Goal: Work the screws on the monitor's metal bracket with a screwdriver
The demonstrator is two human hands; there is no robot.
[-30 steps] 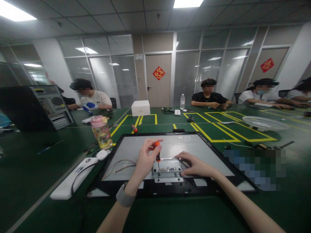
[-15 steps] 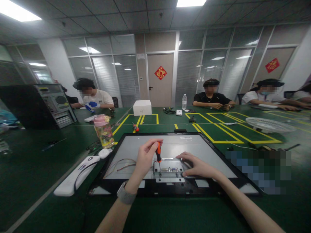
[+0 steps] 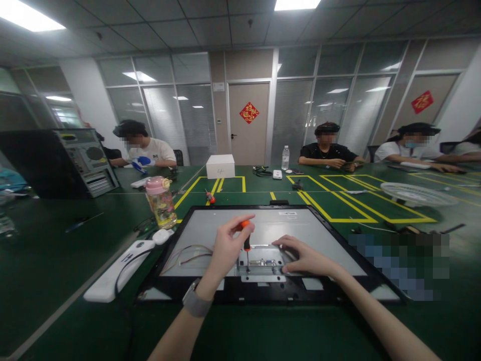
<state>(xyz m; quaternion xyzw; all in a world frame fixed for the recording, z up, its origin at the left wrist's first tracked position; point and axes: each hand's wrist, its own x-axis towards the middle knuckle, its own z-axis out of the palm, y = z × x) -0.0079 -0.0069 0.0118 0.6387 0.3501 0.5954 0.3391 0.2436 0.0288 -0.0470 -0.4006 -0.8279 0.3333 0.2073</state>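
Observation:
A black-framed display panel [image 3: 210, 225] lies with its grey back up on the green table in front of me. My left hand [image 3: 230, 245] grips the top of an orange and black screwdriver [image 3: 247, 243], held upright with its tip at the left front of a metal bracket [image 3: 263, 278]. Video ports show in the bracket's front wall. Around the bracket's right end curve the parted fingers of my right hand [image 3: 300, 256], thumb and fingertips touching the metal. Thin wires [image 3: 191, 254] run over the panel's left side.
To the left lie a white power strip [image 3: 116, 273] and a pink-lidded bottle [image 3: 161, 203]. A computer case [image 3: 75, 163] stands at far left. A white box [image 3: 220, 166] and water bottle [image 3: 285, 158] stand farther back. Several people sit across the table.
My left fingers have shifted slightly on the screwdriver, the thumb now lying across its handle. The screwdriver stays upright at the bracket. My right hand has not visibly moved.

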